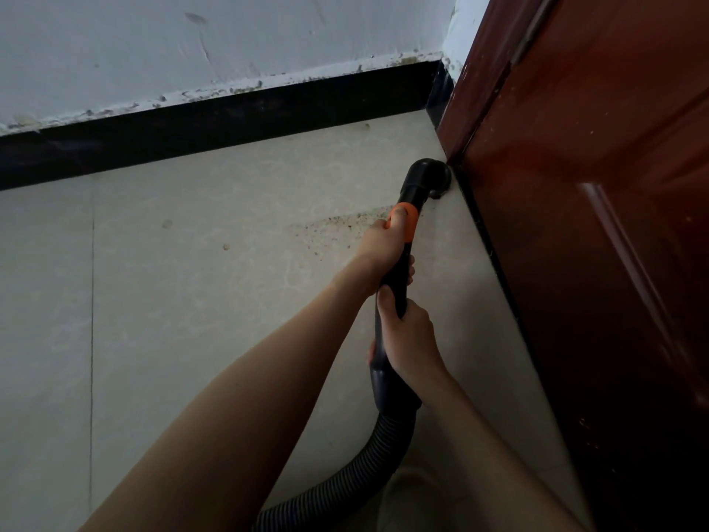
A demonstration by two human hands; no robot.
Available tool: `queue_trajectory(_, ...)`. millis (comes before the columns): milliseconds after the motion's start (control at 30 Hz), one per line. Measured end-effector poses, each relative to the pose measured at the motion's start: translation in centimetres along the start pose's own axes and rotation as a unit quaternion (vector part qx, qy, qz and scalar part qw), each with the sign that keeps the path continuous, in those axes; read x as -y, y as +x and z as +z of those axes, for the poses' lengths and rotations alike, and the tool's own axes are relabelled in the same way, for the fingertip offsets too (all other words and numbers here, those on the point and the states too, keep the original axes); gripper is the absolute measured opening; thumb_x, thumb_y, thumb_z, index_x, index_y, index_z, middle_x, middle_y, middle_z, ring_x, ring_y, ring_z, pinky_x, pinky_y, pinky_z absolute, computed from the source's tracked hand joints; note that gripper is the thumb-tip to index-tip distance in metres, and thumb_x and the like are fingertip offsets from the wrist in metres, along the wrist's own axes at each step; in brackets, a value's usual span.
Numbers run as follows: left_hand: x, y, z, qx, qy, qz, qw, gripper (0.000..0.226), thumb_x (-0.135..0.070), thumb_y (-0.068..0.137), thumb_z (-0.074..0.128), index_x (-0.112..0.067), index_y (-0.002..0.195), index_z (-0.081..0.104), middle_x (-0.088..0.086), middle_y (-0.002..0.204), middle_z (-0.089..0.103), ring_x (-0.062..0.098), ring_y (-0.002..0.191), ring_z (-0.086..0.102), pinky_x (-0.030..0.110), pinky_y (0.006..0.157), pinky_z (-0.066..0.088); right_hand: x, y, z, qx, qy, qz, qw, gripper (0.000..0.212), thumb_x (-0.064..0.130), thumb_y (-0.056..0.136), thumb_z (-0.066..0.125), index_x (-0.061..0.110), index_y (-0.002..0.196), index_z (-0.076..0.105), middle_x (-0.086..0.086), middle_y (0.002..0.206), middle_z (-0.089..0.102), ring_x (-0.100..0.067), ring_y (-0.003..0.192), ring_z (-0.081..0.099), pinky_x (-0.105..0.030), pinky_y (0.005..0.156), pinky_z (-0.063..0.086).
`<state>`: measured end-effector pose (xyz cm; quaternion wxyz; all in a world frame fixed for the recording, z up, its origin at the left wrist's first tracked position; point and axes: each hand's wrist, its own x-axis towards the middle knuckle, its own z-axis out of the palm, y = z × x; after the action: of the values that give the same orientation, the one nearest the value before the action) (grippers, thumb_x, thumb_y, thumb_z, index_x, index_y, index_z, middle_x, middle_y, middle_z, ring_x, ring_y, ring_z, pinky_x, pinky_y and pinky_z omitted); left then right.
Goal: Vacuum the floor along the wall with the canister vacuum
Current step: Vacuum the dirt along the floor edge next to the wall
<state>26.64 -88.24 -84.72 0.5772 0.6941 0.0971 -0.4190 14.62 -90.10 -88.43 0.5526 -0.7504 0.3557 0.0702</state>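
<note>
The ribbed hose (345, 481) trailed behind my fingers (387, 309), both hands wrapped tight around the wand (399, 278); I judged the nozzle (429, 178) ahead should hug the door's (594, 224) foot, sweeping slowly.

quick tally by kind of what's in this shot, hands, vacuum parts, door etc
hands: 2, left hand and right hand, both gripping the vacuum wand
vacuum wands: 1
nozzles: 1, black nozzle at the foot of the door
hoses: 1, ribbed hose
orange collars: 1, orange collar
doors: 1, wooden door
baseboards: 1, black baseboard
total: 8
</note>
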Motion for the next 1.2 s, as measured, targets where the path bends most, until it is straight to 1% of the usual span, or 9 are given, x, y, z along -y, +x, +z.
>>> queue_trajectory(200, -1.4, 2.4, 0.2, 0.001, -0.01, 0.006, 1.0, 0.05, -0.047, 0.1, 0.029, -0.004, 0.123, 0.04, 0.014, 0.071, 0.053, 0.022, 0.05, 0.052, 0.028, 0.047, 0.048, 1.2, 2.9, -0.8, 0.007, -0.044, -0.004, 0.999, 0.044, 0.053, 0.096, 0.042, 0.018, 0.07, 0.049, 0.004, 0.056, 0.053, 0.0, 0.043, 0.053, -0.016, 0.041, 0.036)
queue_trajectory(433, -3.6, 5.3, -0.1, -0.015, -0.005, 0.012, 1.0, 0.044, -0.048, 0.1, 0.029, -0.009, 0.119, 0.039, 0.012, 0.07, 0.053, 0.021, 0.049, 0.052, 0.028, 0.048, 0.049, 2.7, 6.4, -0.9, 0.023, -0.017, -0.001, 1.0, 0.044, 0.055, 0.095, 0.043, 0.016, 0.073, 0.051, -0.003, 0.061, 0.06, -0.022, 0.059, 0.066, -0.038, 0.059, 0.054)
queue_trajectory(533, -4.3, 6.2, -0.7, -0.018, -0.002, 0.012, 1.0, 0.043, -0.048, 0.1, 0.03, -0.009, 0.117, 0.038, 0.012, 0.07, 0.053, 0.02, 0.048, 0.052, 0.026, 0.046, 0.049, 3.5, 7.3, -0.5, 0.027, -0.008, -0.003, 1.0, 0.045, 0.055, 0.095, 0.043, 0.016, 0.073, 0.051, -0.004, 0.06, 0.06, -0.027, 0.06, 0.067, -0.041, 0.062, 0.056)
queue_trajectory(667, -5.8, 7.4, -1.4, -0.019, -0.003, 0.011, 1.0, 0.046, -0.048, 0.1, 0.031, -0.007, 0.118, 0.039, 0.012, 0.073, 0.053, 0.02, 0.05, 0.052, 0.027, 0.048, 0.049, 5.1, 8.9, -0.2, 0.032, 0.02, -0.004, 0.999, 0.047, 0.052, 0.096, 0.044, 0.014, 0.068, 0.049, -0.001, 0.054, 0.053, -0.027, 0.054, 0.061, -0.038, 0.057, 0.051)
queue_trajectory(767, -6.6, 8.1, -1.8, -0.027, -0.009, 0.007, 1.0, 0.049, -0.049, 0.099, 0.032, -0.004, 0.118, 0.04, 0.012, 0.072, 0.052, 0.02, 0.05, 0.051, 0.027, 0.049, 0.048, 5.9, 9.9, 0.0, 0.047, 0.043, -0.005, 0.998, 0.047, 0.049, 0.097, 0.044, 0.013, 0.068, 0.047, 0.006, 0.039, 0.05, -0.013, 0.041, 0.058, -0.026, 0.046, 0.048)
queue_trajectory(833, -7.0, 8.4, -1.9, -0.034, -0.011, 0.01, 0.999, 0.049, -0.049, 0.099, 0.032, -0.003, 0.112, 0.042, 0.012, 0.069, 0.052, 0.02, 0.048, 0.051, 0.026, 0.048, 0.047, 6.5, 10.3, 0.1, 0.051, 0.047, -0.008, 0.998, 0.046, 0.047, 0.099, 0.044, 0.012, 0.069, 0.047, 0.008, 0.036, 0.049, -0.009, 0.035, 0.055, -0.02, 0.039, 0.042)
queue_trajectory(1000, -7.4, 8.3, -2.4, -0.034, -0.013, 0.0, 0.999, 0.047, -0.049, 0.099, 0.031, -0.005, 0.092, 0.044, 0.013, 0.069, 0.052, 0.022, 0.049, 0.051, 0.027, 0.048, 0.046, 7.4, 10.3, 0.2, 0.059, 0.05, -0.009, 0.997, 0.047, 0.045, 0.1, 0.043, 0.01, 0.069, 0.047, 0.009, 0.034, 0.047, -0.005, 0.032, 0.051, -0.014, 0.034, 0.036)
queue_trajectory(1133, -6.2, 7.0, -4.0, -0.041, -0.036, -0.009, 0.998, 0.05, -0.051, 0.099, 0.03, -0.003, 0.107, 0.043, 0.013, 0.074, 0.053, 0.022, 0.054, 0.053, 0.028, 0.049, 0.048, 7.1, 8.6, 0.7, 0.099, 0.057, -0.012, 0.993, 0.046, 0.045, 0.099, 0.045, 0.009, 0.069, 0.049, 0.005, 0.042, 0.051, -0.007, 0.034, 0.054, -0.014, 0.035, 0.037)
queue_trajectory(1200, -4.9, 5.7, -5.5, -0.049, -0.064, -0.012, 0.997, 0.049, -0.051, 0.099, 0.031, -0.005, 0.105, 0.043, 0.013, 0.074, 0.052, 0.022, 0.055, 0.053, 0.029, 0.049, 0.049, 6.7, 7.4, 1.6, 0.12, 0.028, -0.025, 0.992, 0.046, 0.046, 0.099, 0.045, 0.01, 0.07, 0.051, 0.006, 0.041, 0.051, -0.007, 0.034, 0.055, -0.013, 0.035, 0.036)
